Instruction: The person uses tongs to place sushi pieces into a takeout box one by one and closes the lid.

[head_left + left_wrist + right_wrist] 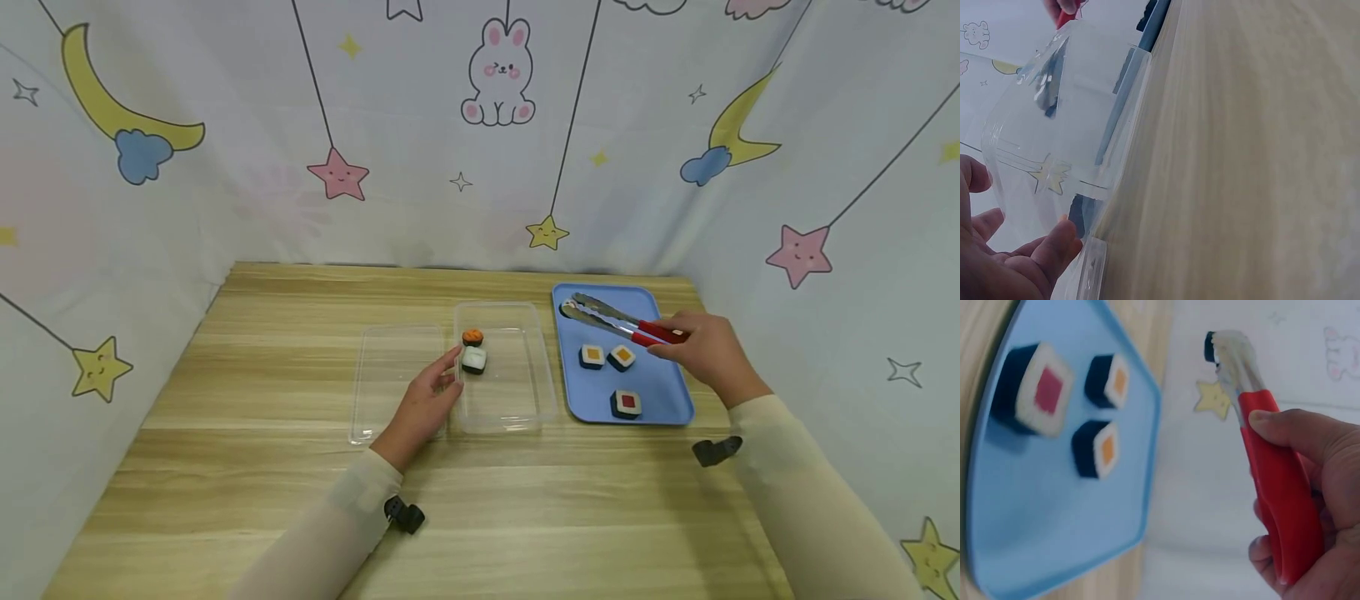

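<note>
My right hand grips the red handles of metal tongs. Between the tong tips, over the far left of the blue tray, is a dark-edged sushi piece. Several other pieces lie on the tray: two with orange centres and one with a red centre. My left hand, fingers relaxed, touches the left side of the clear container. In it, by the left wall, are an orange-topped piece and a white-topped piece.
A clear lid lies flat left of the container, partly behind my left hand. The tray stands close to the container's right side. A patterned curtain hangs behind the wooden table and at its sides.
</note>
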Demonstrator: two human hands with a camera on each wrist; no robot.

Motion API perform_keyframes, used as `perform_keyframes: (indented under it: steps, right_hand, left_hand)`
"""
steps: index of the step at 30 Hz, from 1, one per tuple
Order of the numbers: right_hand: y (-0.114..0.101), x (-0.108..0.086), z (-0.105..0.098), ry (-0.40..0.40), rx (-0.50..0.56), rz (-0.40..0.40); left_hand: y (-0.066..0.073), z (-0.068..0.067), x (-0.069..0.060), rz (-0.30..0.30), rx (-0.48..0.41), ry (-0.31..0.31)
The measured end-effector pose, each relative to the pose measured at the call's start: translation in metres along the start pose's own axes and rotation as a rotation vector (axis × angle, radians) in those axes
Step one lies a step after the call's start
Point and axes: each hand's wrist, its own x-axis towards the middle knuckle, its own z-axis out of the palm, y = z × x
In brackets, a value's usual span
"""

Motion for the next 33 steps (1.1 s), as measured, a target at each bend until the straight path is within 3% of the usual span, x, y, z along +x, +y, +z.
perform_keyframes:
  steps: [8, 15, 23, 29, 33]
  right_hand:
    - [-0.042, 0.001, 0.01, -0.018, 0.025, -0.157]
    - [-0.078, 0.003, 0.038, -0.129, -0.025, -0.289]
    - [-0.106, 0.011, 0.067, -0.234, -0.119, -0.438]
    - [-0.12, 0.014, 0.074, -0.288, -0.213, -0.43]
    - [-0.118, 0.014, 0.073, -0.297, -0.199, -0.409]
  left_hand:
    - [0.001, 0.0, 0.0, 0.004, 0.008, -0.001]
    - [0.001, 0.001, 0.0, 0.0, 0.016, 0.013]
    - [-0.002, 0.002, 0.0, 0.002, -0.038, 0.004]
    - [-0.001, 0.002, 0.0, 0.008, -0.045, 0.003]
    - [0.0, 0.001, -0.001, 0.018, -0.044, -0.002]
